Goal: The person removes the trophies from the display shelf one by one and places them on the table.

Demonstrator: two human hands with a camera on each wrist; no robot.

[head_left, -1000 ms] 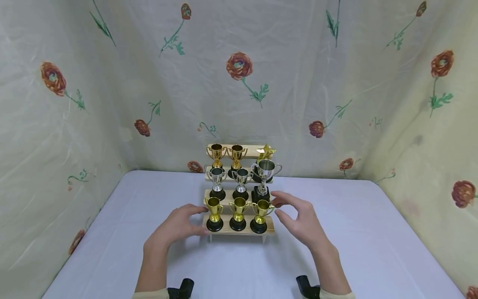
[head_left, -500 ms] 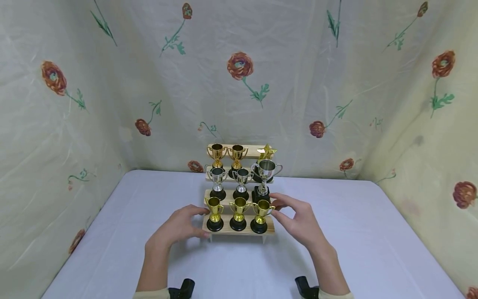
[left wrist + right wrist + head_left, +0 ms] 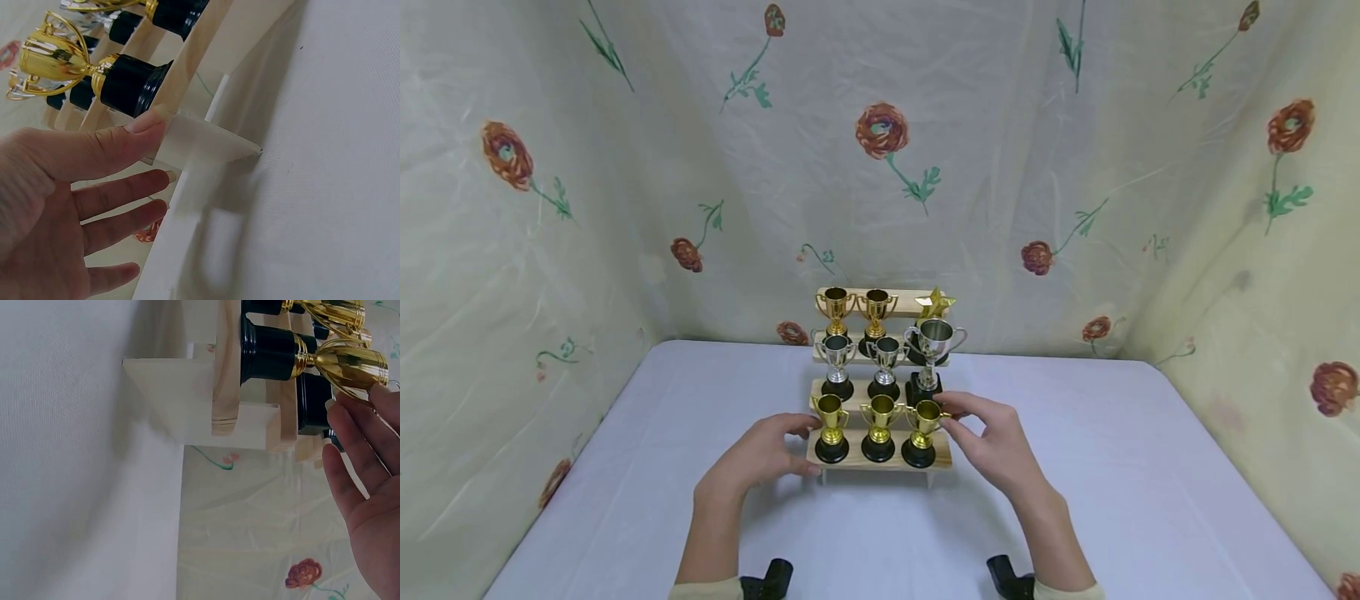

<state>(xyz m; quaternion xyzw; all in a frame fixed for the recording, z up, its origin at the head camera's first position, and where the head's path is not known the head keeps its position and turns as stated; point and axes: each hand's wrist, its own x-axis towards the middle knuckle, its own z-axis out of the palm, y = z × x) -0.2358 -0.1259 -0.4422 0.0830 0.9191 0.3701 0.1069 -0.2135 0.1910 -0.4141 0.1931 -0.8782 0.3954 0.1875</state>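
A tiered wooden stand holds trophies in rows. Gold cups on black bases line the front step, silver ones the step behind. My right hand is at the front-right gold trophy cup; in the right wrist view its thumb and fingertips pinch the cup's handle. The base of that cup sits on the front step. At the other end, my left hand has its thumb against the front step's corner, below the front-left gold cup. Its other fingers extend fairly straight beside the stand.
Behind the right gold cup stands a larger silver cup. A gold star trophy and two gold cups occupy the upper rear. The white-covered table extends around the stand, with flower-printed cloth behind and at both sides.
My right hand has moved slightly left, its thumb and fingers closing onto the right gold cup's handle. My left hand has barely shifted. The trophies look still.
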